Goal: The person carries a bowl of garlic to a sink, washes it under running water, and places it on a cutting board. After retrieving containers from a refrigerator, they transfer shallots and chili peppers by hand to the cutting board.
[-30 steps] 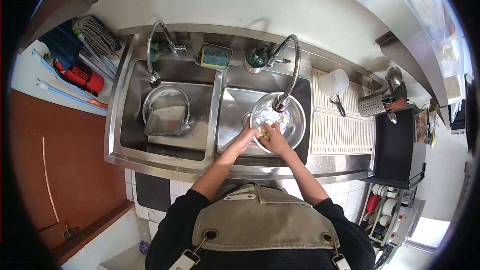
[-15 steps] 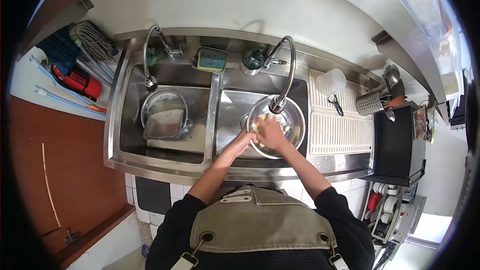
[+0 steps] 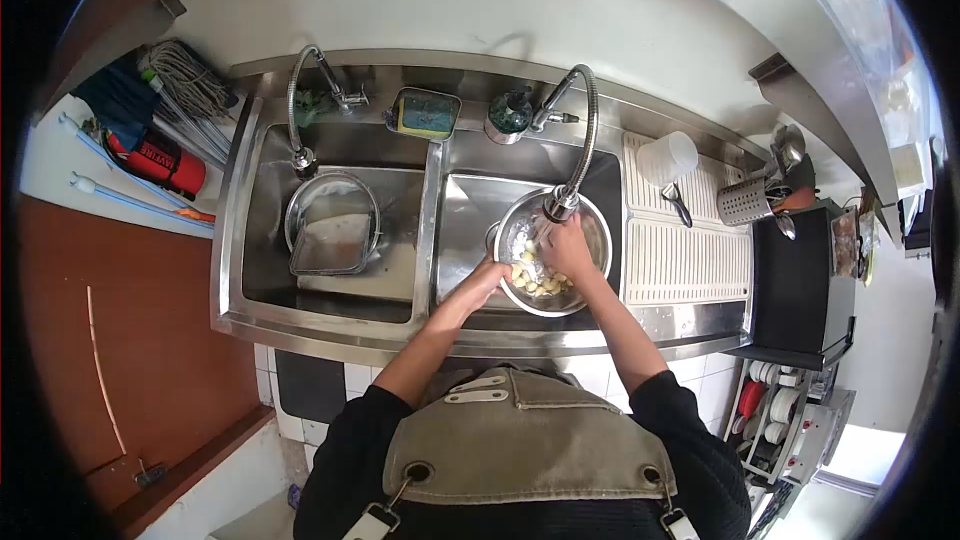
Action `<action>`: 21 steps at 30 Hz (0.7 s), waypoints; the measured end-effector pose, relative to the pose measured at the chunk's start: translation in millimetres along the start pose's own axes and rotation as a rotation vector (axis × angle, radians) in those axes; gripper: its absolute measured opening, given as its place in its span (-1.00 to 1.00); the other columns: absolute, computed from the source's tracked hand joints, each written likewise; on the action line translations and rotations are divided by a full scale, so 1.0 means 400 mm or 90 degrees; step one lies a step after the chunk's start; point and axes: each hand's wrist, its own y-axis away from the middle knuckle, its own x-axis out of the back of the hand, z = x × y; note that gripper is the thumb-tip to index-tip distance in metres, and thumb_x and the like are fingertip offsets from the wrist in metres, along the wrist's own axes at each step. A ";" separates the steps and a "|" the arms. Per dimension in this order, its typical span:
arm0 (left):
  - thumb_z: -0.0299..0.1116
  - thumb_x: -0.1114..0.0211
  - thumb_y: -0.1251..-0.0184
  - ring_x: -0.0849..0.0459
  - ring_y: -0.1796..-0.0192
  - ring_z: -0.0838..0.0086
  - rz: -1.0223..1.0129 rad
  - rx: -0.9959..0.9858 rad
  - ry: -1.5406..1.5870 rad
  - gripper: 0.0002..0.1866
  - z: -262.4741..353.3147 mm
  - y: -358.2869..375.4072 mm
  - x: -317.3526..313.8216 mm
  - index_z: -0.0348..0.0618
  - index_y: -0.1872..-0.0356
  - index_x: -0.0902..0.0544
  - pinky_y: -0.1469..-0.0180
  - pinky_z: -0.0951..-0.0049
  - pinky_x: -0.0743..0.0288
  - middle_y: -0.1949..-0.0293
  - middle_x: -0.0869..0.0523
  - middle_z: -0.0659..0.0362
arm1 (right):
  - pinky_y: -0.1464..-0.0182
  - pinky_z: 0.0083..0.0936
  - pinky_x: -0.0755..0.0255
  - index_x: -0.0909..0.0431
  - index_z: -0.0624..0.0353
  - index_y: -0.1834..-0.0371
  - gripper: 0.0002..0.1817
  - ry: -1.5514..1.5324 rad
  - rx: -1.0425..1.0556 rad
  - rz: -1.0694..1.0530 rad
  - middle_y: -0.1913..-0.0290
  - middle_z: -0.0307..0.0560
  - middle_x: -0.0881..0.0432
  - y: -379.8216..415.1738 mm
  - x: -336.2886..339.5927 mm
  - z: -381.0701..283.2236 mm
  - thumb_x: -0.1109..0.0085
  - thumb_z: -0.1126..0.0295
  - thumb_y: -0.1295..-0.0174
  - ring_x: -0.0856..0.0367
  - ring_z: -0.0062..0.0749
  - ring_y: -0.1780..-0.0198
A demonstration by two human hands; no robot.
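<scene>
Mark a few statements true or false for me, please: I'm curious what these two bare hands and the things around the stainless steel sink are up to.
1. The left hand grips the round shiny steel bowl at its edge. True.
2. A whitish plastic tub is on the beige ribbed mat. True.
3. The right hand lies on that mat. False: it reaches into the bowl.
4. The bowl is empty. False: small pale pieces lie in it.

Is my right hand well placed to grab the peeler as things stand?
Probably yes: the peeler lies uncovered on the rack, right of the bowl. The right hand, inside the bowl, would first need to lift over its rim.
</scene>
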 end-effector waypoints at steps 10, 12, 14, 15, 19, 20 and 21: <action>-0.48 -0.08 0.21 -0.45 0.10 0.32 -0.015 0.037 -0.021 -0.22 -0.005 -0.032 0.031 0.09 -0.24 -0.14 0.17 0.15 -0.53 0.09 -0.39 0.12 | 0.05 -0.03 -0.25 -0.44 0.18 0.22 -0.69 0.107 0.032 -0.031 0.04 0.13 -0.36 0.067 -0.006 -0.075 -0.17 0.27 0.00 -0.33 0.06 0.03; -0.48 -0.07 0.21 -0.44 0.08 0.32 -0.012 0.038 -0.043 -0.21 -0.004 -0.020 0.025 0.08 -0.24 -0.14 0.16 0.14 -0.53 0.08 -0.39 0.12 | 0.02 -0.03 -0.26 -0.43 0.16 0.18 -0.66 0.206 0.000 0.063 -0.02 0.19 -0.30 0.054 -0.010 -0.032 -0.15 0.23 -0.01 -0.29 0.14 -0.01; -0.50 -0.07 0.22 -0.42 0.03 0.30 -0.011 0.049 -0.066 -0.20 -0.007 -0.031 0.032 0.04 -0.25 -0.12 0.15 0.11 -0.53 0.06 -0.38 0.11 | 0.00 -0.05 -0.26 -0.41 0.18 0.16 -0.64 0.152 -0.072 -0.013 -0.02 0.21 -0.30 0.050 -0.012 0.011 -0.14 0.21 -0.02 -0.29 0.17 -0.02; -0.50 -0.07 0.22 -0.42 0.03 0.30 -0.012 0.049 -0.068 -0.20 -0.007 -0.038 0.037 0.04 -0.25 -0.12 0.15 0.11 -0.53 0.06 -0.38 0.11 | -0.02 -0.06 -0.26 -0.40 0.20 0.14 -0.62 0.096 -0.142 -0.089 -0.03 0.24 -0.30 0.049 -0.008 0.017 -0.13 0.20 -0.04 -0.28 0.20 -0.03; -0.50 -0.05 0.21 -0.44 0.04 0.26 0.011 -0.005 0.047 -0.20 -0.010 -0.056 0.038 0.04 -0.25 -0.10 0.23 0.13 -0.55 0.03 -0.37 0.09 | -0.04 -0.09 -0.27 -0.33 0.26 0.06 -0.48 -0.011 -0.223 -0.118 0.04 0.32 -0.30 0.087 -0.025 -0.032 -0.13 0.05 -0.09 -0.32 0.23 0.01; -0.50 -0.04 0.21 -0.45 0.04 0.25 0.016 -0.002 0.042 -0.19 -0.009 -0.058 0.032 0.06 -0.26 -0.09 0.25 0.14 -0.55 0.01 -0.37 0.07 | -0.01 -0.12 -0.32 -0.29 0.18 -0.04 -0.41 0.007 -0.217 -0.150 0.08 0.31 -0.31 0.094 -0.026 -0.055 -0.19 0.03 -0.06 -0.38 0.22 0.05; -0.51 -0.03 0.20 -0.45 0.05 0.25 0.021 0.001 0.037 -0.18 -0.006 -0.057 0.027 0.09 -0.27 -0.08 0.26 0.15 -0.56 0.00 -0.36 0.06 | -0.01 -0.12 -0.32 -0.29 0.18 -0.04 -0.41 0.007 -0.217 -0.153 0.08 0.31 -0.31 0.098 -0.029 -0.071 -0.19 0.03 -0.06 -0.38 0.22 0.05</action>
